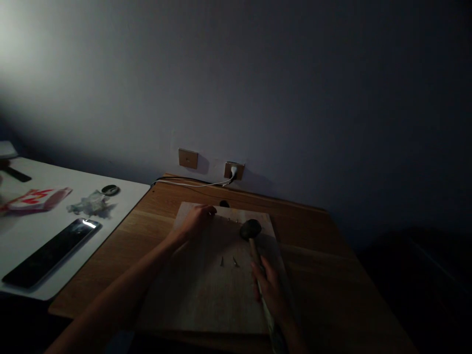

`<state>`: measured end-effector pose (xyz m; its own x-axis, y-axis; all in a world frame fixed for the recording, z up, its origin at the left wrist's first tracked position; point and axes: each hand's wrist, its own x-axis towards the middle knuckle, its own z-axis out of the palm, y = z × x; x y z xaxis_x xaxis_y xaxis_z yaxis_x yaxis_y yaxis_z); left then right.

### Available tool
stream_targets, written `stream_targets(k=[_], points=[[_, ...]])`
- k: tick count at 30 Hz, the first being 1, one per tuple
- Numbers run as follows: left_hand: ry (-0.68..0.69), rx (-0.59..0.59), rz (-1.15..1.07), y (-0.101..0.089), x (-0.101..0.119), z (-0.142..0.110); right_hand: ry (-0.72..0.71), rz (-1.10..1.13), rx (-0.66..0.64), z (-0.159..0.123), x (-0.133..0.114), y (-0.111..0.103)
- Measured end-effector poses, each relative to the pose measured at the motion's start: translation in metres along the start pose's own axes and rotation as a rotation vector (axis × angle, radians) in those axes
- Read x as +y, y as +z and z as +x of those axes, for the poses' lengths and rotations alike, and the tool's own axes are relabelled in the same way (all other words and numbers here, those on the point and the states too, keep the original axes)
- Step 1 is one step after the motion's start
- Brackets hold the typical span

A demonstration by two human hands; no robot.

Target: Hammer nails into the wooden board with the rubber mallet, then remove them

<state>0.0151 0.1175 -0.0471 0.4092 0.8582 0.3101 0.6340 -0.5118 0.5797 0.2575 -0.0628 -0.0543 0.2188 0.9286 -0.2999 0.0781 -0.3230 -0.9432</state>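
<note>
Wooden desk (324,275) under dim light: we rest our left hand (193,226), fingers loosely curled, on the far edge of a pale board (199,300), seemingly to steady it; our right hand (269,290) clamps a hammer (250,229), its head near two nails (221,261) mid-board.

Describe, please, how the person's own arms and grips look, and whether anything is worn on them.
The left arm and right arm are bare, with no sleeve, cable or marking in view. The left grip and right grip are ungloved, slim hands. The dim light could hide a small ring or band.
</note>
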Motion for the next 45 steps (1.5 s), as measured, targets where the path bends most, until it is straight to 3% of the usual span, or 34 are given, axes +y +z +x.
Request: stream_targets(k=[3, 12, 21, 28, 40, 45], points=[[0.025, -0.004, 0.046, 0.003, -0.009, 0.000, -0.027, 0.000, -0.018, 0.000, -0.002, 0.000], [0.078, 0.006, 0.088, 0.001, -0.004, -0.010, -0.029, -0.012, -0.014, 0.001, -0.003, -0.001], [0.097, -0.022, 0.061, 0.013, -0.004, -0.010, -0.017, -0.006, -0.026, 0.002, 0.002, -0.001], [0.067, 0.059, 0.009, 0.012, -0.005, -0.011, 0.023, -0.013, -0.034, -0.001, -0.006, 0.001], [0.000, 0.028, -0.129, 0.021, -0.014, -0.013, -0.154, -0.086, -0.239, 0.025, -0.042, 0.050], [0.004, 0.084, -0.086, 0.021, -0.015, -0.012, -0.247, -0.188, -0.266, 0.035, -0.049, 0.067]])
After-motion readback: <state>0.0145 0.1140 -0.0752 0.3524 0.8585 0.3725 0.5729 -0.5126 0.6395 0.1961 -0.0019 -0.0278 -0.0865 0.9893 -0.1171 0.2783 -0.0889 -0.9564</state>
